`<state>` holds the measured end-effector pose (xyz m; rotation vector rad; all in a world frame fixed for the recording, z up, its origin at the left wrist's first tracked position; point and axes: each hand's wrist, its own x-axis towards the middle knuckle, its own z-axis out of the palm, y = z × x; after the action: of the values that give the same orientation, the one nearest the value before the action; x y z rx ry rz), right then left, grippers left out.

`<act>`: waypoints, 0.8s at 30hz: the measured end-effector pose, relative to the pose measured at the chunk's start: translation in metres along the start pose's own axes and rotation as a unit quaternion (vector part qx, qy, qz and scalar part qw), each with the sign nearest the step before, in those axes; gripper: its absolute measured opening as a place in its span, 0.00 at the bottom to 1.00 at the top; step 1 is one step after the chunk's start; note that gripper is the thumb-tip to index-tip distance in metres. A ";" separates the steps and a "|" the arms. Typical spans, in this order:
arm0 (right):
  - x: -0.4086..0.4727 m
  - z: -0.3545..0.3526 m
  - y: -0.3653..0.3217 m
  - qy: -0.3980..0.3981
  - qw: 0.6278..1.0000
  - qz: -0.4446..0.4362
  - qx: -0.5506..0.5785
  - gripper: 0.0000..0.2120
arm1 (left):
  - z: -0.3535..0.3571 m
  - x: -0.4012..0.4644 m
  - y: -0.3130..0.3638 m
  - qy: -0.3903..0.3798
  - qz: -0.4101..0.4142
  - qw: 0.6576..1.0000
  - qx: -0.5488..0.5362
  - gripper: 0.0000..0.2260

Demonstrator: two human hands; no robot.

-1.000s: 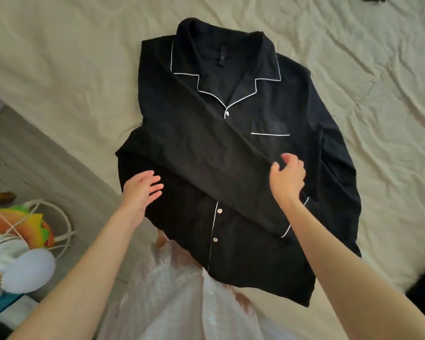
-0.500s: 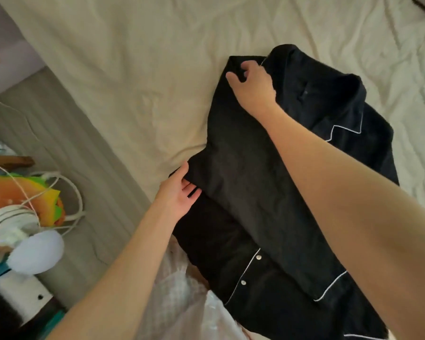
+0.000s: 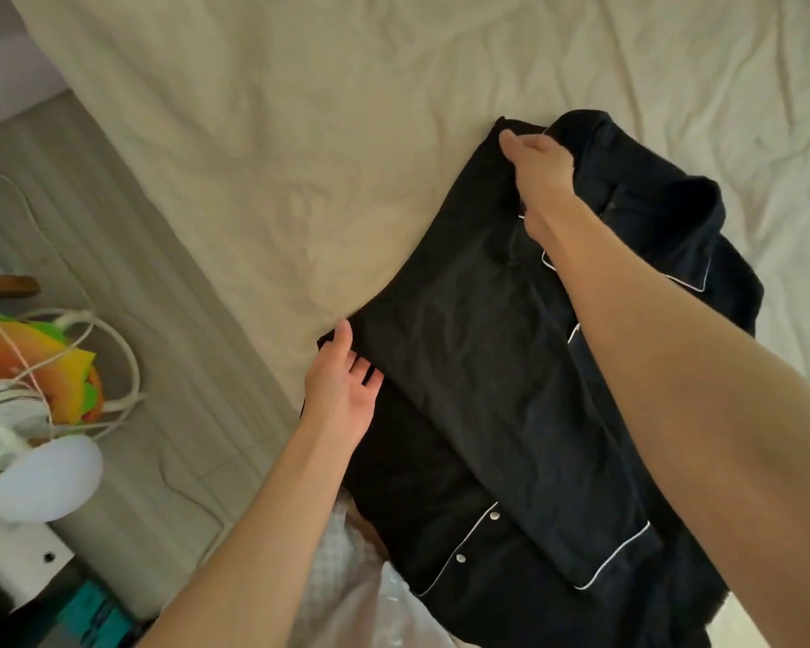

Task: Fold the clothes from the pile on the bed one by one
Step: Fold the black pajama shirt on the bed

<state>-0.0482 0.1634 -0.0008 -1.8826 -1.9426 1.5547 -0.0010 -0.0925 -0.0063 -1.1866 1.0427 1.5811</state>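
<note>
Black pyjama shirt (image 3: pixel 501 367) with white piping, laid front-up near the bed's edge on a creased cream sheet (image 3: pixel 300 133), collar pointing away, hem hanging toward the wearer of the camera. One sleeve (image 3: pixel 557 460) already brought diagonally across the front, cuff resting near the button placket, so that the garment narrows before the side fold.

Right hand (image 3: pixel 541 173) at the shoulder corner beside the collar, fingers curled over the fabric edge and pinching it; grip placed high, probably to fix the top end of the fold line. Left hand (image 3: pixel 342 383) lower on the same side, at the outer edge of the folded panel, thumb on top and fingertips tucked under the cloth; a light hold on the fabric edge, judged to mark the lower end of the same line. Both holds on one side, so the panel can turn over as a single straight flap.

Step in hand, as judged: side fold of the first half; opposite side and the bottom-to-top fold not yet made. Pile of remaining clothes outside the view.

Beside the bed: white cables (image 3: pixel 113 367), a bright orange-and-green object (image 3: pixel 29 353), a white rounded object (image 3: pixel 48 479).
</note>
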 end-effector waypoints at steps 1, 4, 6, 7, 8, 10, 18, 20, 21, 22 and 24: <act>-0.003 -0.002 0.004 -0.007 1.000 -0.014 -0.018 0.11 | 0.001 -0.002 0.001 -0.004 0.005 1.000 0.029 0.17; -0.017 -0.014 0.023 0.001 0.995 -0.068 -0.073 0.16 | 0.002 -0.008 -0.002 0.010 0.027 0.992 0.125 0.06; -0.032 -0.030 0.046 0.007 0.991 -0.083 -0.102 0.17 | 0.003 -0.013 -0.010 0.008 0.037 0.982 0.187 0.09; -0.041 -0.040 0.061 0.011 0.989 -0.079 -0.126 0.16 | 0.004 -0.015 -0.015 0.008 0.037 0.976 0.216 0.11; -0.051 -0.051 0.077 0.010 0.985 -0.073 -0.154 0.16 | 0.006 -0.016 -0.022 0.011 0.037 0.970 0.242 0.10; -0.074 -0.075 0.109 0.003 0.974 -0.055 -0.220 0.17 | 0.009 -0.017 -0.035 0.023 0.032 0.959 0.279 0.08; -0.151 -0.168 0.230 -0.017 0.926 0.070 -0.369 0.23 | 0.000 -0.032 -0.085 -0.033 -0.003 0.942 0.334 0.06; -0.165 -0.181 0.252 -0.018 0.918 0.091 -0.385 0.24 | -0.005 -0.037 -0.105 -0.043 -0.015 0.930 0.364 0.06; -0.170 -0.186 0.262 -0.022 0.918 0.102 -0.383 0.25 | -0.008 -0.040 -0.116 -0.047 -0.018 0.925 0.378 0.06; -0.175 -0.191 0.270 -0.028 0.918 0.115 -0.379 0.25 | -0.012 -0.043 -0.127 -0.055 -0.020 0.920 0.389 0.05; -0.182 -0.202 0.287 -0.048 0.917 0.130 -0.374 0.24 | -0.018 -0.048 -0.151 -0.069 -0.018 0.912 0.404 0.03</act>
<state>0.3377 0.0828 0.0259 -2.4379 -2.6964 1.0089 0.1552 -0.0769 0.0195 -0.5086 1.3731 0.9963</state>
